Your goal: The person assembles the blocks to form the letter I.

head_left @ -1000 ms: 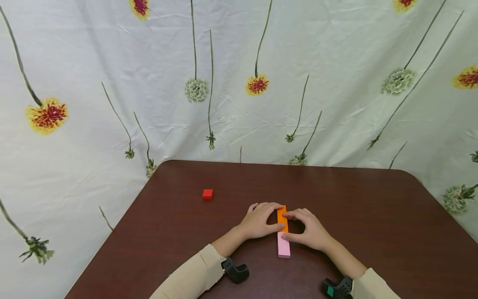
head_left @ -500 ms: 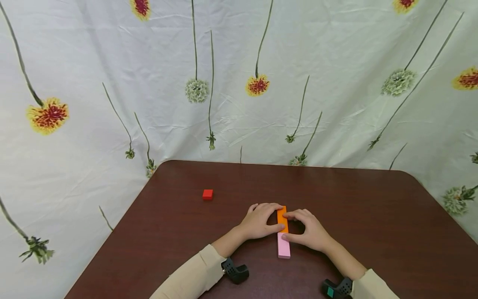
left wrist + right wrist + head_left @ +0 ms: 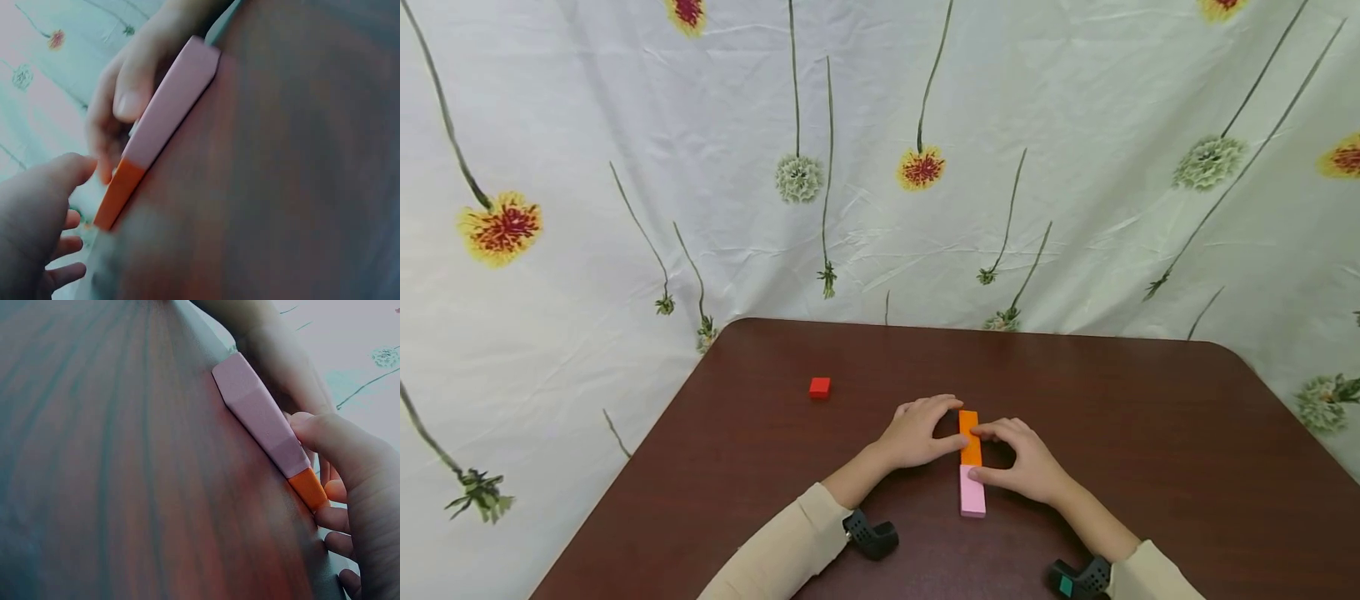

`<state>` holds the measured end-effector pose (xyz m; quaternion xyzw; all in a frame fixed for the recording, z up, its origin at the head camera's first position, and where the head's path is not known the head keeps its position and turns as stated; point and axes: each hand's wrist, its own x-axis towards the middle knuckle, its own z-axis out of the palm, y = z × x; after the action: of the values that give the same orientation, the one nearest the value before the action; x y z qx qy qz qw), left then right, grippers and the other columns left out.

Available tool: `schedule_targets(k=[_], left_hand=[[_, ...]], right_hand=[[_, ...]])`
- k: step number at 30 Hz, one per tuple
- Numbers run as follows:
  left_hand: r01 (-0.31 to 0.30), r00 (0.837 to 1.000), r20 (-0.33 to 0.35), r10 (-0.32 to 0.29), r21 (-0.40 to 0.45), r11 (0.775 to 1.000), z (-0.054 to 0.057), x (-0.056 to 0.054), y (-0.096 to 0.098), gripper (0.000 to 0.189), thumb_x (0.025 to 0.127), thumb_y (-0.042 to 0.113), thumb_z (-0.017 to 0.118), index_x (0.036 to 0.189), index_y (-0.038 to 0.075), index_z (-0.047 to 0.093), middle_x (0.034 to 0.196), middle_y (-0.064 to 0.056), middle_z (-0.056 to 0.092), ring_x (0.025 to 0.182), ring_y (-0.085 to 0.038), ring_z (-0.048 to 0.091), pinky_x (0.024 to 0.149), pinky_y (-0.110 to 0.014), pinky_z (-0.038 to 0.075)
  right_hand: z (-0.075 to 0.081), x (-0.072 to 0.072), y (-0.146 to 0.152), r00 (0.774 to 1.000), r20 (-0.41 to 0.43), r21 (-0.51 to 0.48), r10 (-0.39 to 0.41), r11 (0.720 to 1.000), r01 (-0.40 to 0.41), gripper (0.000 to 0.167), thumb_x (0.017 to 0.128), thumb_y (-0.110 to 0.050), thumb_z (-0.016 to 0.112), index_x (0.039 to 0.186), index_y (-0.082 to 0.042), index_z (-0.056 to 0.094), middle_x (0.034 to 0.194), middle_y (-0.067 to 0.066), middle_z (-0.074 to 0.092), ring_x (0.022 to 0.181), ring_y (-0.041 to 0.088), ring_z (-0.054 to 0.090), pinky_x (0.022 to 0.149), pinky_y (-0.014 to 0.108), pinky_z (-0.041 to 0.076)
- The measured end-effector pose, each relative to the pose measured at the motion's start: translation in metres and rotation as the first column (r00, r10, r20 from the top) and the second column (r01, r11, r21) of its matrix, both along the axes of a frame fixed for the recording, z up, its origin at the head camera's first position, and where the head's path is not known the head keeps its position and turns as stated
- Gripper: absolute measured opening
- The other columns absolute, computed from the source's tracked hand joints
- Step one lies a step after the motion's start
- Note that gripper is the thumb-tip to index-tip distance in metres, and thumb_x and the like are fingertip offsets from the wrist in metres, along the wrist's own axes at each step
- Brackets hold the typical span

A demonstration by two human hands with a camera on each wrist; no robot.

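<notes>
An orange block (image 3: 970,454) and a pink block (image 3: 972,500) lie end to end in one line on the table, the orange one farther away. From the right, my right hand (image 3: 1028,468) touches them, thumb at the pink block and index finger at the orange one. The right wrist view shows that thumb (image 3: 304,427) against the pink block's side. My left hand (image 3: 912,436) is spread at the left of the orange block, its thumb overlapping that block in the head view. In the left wrist view the left thumb (image 3: 78,170) shows apart from the blocks.
A small red block (image 3: 820,388) sits by itself toward the back left of the dark brown table (image 3: 1112,400). Behind the table's far edge hangs a white flower-print cloth (image 3: 737,108). Each wrist wears a black device.
My left hand has lifted its fingers off the orange block and shifted slightly away, its thumb rising a little. The right hand and both blocks stay in place; the head view has shifted slightly.
</notes>
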<state>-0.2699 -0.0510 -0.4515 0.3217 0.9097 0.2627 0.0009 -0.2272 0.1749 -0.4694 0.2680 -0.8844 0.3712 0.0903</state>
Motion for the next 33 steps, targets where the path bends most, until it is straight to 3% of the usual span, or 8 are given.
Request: schedule_targets(k=[13, 19, 24, 33], left_hand=[[-0.17, 0.985, -0.023, 0.174, 0.111, 0.979, 0.015, -0.026, -0.057, 0.058, 0.095, 0.043, 0.059, 0.141, 0.009, 0.049, 0.143, -0.009, 0.05, 0.13, -0.032, 0.044, 0.101, -0.06, 0.031], [-0.222, 0.973, -0.026, 0.228, 0.142, 0.965, 0.02, -0.029, -0.09, 0.059, 0.094, 0.039, 0.063, 0.142, 0.007, 0.05, 0.142, -0.011, 0.051, 0.132, -0.033, 0.043, 0.102, -0.06, 0.031], [-0.228, 0.968, -0.072, 0.239, 0.137, 0.964, 0.016, -0.032, -0.115, 0.055, 0.095, 0.036, 0.063, 0.14, 0.007, 0.053, 0.142, -0.011, 0.052, 0.131, -0.036, 0.042, 0.101, -0.064, 0.03], [-0.299, 0.946, -0.093, 0.31, 0.117, 0.947, 0.014, -0.035, -0.15, 0.049, 0.093, 0.032, 0.065, 0.135, 0.007, 0.058, 0.135, -0.013, 0.057, 0.127, -0.038, 0.045, 0.098, -0.064, 0.031]], right_hand=[[0.0, 0.0, -0.001, 1.0, 0.016, 0.004, -0.011, 1.0, 0.011, 0.053, 0.076, -0.044, 0.081, 0.119, -0.016, 0.069, 0.108, -0.012, 0.061, 0.1, 0.013, 0.05, 0.088, 0.043, 0.045], [0.0, 0.0, -0.001, 1.0, 0.016, 0.006, -0.009, 1.0, 0.009, 0.053, 0.075, -0.044, 0.081, 0.119, -0.016, 0.068, 0.108, -0.012, 0.061, 0.101, 0.013, 0.05, 0.088, 0.042, 0.045], [0.001, 0.001, 0.0, 1.0, 0.018, 0.008, -0.017, 1.0, 0.017, 0.053, 0.075, -0.043, 0.082, 0.119, -0.016, 0.068, 0.107, -0.013, 0.06, 0.1, 0.012, 0.05, 0.088, 0.042, 0.045], [0.001, 0.001, 0.0, 1.0, 0.021, 0.003, -0.015, 1.0, 0.015, 0.052, 0.075, -0.042, 0.082, 0.118, -0.016, 0.068, 0.106, -0.013, 0.06, 0.099, 0.011, 0.049, 0.087, 0.041, 0.045]])
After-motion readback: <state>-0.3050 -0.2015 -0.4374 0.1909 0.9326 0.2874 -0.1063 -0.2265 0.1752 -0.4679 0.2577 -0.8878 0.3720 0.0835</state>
